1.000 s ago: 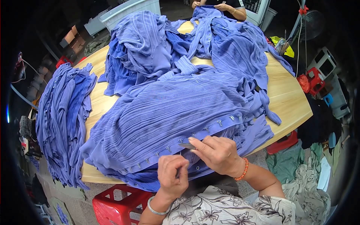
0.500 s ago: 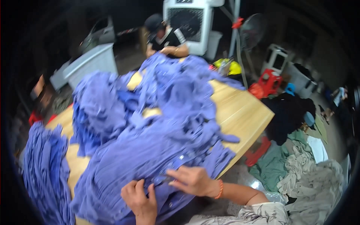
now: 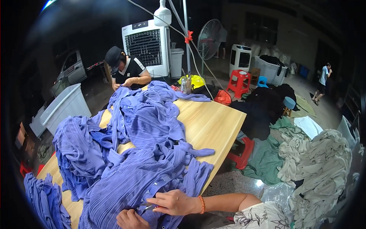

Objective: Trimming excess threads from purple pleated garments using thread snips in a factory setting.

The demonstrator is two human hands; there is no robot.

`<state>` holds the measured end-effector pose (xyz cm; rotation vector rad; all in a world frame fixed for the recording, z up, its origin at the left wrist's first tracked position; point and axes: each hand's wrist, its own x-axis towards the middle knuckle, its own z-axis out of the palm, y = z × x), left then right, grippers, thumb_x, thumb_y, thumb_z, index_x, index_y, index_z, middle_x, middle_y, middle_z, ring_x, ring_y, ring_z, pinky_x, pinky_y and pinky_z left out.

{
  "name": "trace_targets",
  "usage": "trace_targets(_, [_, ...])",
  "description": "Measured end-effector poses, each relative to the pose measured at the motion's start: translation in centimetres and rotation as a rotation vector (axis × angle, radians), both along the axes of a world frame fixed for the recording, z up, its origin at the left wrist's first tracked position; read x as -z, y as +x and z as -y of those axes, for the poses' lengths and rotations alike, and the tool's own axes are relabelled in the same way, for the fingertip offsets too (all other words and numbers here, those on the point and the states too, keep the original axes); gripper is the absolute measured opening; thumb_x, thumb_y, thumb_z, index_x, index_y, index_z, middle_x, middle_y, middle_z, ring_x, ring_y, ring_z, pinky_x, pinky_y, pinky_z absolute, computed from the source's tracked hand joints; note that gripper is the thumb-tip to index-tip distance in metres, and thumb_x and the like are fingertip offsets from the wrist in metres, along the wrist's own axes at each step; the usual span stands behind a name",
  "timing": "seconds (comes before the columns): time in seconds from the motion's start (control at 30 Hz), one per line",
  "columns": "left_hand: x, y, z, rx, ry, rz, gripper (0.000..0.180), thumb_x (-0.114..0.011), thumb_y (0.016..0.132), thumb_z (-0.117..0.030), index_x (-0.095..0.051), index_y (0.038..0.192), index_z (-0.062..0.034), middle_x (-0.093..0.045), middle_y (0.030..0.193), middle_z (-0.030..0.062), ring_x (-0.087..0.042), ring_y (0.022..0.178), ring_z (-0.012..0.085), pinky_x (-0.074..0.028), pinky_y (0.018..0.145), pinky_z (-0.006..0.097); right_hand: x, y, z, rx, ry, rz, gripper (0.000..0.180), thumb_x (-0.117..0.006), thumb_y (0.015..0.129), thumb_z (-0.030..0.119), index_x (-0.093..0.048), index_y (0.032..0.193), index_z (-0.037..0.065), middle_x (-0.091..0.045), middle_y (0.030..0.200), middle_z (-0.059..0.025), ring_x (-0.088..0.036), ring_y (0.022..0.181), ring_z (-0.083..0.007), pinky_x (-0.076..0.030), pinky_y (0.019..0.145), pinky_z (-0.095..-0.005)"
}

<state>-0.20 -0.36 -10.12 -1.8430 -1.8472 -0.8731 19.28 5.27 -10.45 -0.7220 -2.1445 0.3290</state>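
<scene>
A purple ribbed cardigan (image 3: 126,177) lies spread over the near part of the table, its strip of buttons running toward me. My right hand (image 3: 177,202), with an orange bead bracelet on the wrist, is closed on small scissors (image 3: 146,207). Their metal blades point left, over the button strip. Just to the left, my left hand (image 3: 131,220) has its fingers curled on the cardigan's edge. Part of that hand is cut off by the lower rim, and the cloth between its fingers is hidden.
More purple garments (image 3: 78,147) are heaped on the wooden table (image 3: 213,118). Across it a person (image 3: 129,72) in a dark cap handles purple cloth. Green and beige clothes (image 3: 320,164) lie on the floor at right, near a red stool (image 3: 244,152). A white bin (image 3: 65,107) stands left.
The view has swung to the right and up, so the table and clothes sit lower and further left. Both hands stay at the cardigan's button strip, the scissors still in my right hand.
</scene>
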Motion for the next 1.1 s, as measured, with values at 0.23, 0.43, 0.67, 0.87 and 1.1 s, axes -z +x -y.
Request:
trace_targets(0.23, [1.5, -2.2, 0.8, 0.205, 0.018, 0.337, 0.006, -0.058, 0.081, 0.0, -0.053, 0.082, -0.002, -0.054, 0.085, 0.015, -0.051, 0.085, 0.0344, -0.038, 0.081, 0.043, 0.0, -0.5, -0.2, -0.033, 0.004, 0.018, 0.043, -0.074, 0.087, 0.026, -0.063, 0.125, 0.009, -0.056, 0.082, -0.0067, -0.064, 0.066, -0.0241, -0.05, 0.055, -0.0344])
trace_targets(0.43, [-1.4, -0.5, 1.0, 0.315, -0.089, 0.699, 0.01, -0.058, 0.082, 0.006, -0.055, 0.084, -0.003, -0.058, 0.088, 0.0105, -0.053, 0.09, 0.0285, -0.042, 0.084, 0.038, -2.1, 1.4, -0.3, 0.079, 0.051, 0.11, 0.043, -0.08, 0.081, 0.024, -0.068, 0.12, 0.009, -0.057, 0.076, -0.0043, -0.06, 0.058, -0.0212, -0.048, 0.052, -0.0325])
trace_targets(0.67, [-0.5, -1.2, 2.6, 0.262, -0.047, 0.735, 0.013, -0.063, 0.082, 0.007, -0.059, 0.088, -0.0038, -0.06, 0.09, 0.0099, -0.054, 0.087, 0.0258, -0.042, 0.082, 0.036, -1.8, -0.2, 0.1, 0.006, 0.016, 0.125, 0.048, -0.081, 0.077, 0.022, -0.068, 0.121, 0.008, -0.058, 0.076, -0.0028, -0.059, 0.058, -0.0193, -0.046, 0.051, -0.0317])
trace_targets(0.87, [0.2, -0.6, 2.9, 0.282, -0.001, 0.678, 0.015, -0.066, 0.081, 0.005, -0.06, 0.09, -0.0047, -0.062, 0.091, 0.0095, -0.055, 0.085, 0.0261, -0.041, 0.082, 0.037, -2.0, -0.9, 1.1, -0.002, 0.152, 0.269, 0.046, -0.074, 0.086, 0.026, -0.064, 0.126, 0.005, -0.054, 0.078, -0.0023, -0.055, 0.057, -0.0169, -0.042, 0.05, -0.0308])
trace_targets(1.1, [0.6, -0.3, 3.2, 0.261, 0.022, 0.58, 0.017, -0.067, 0.08, 0.003, -0.061, 0.093, -0.0062, -0.063, 0.092, 0.0086, -0.056, 0.086, 0.0267, -0.039, 0.082, 0.038, -2.6, -0.9, 1.1, 0.034, 0.168, 0.239, 0.048, -0.078, 0.081, 0.023, -0.066, 0.124, 0.006, -0.054, 0.074, -0.0022, -0.055, 0.056, -0.0179, -0.041, 0.049, -0.032])
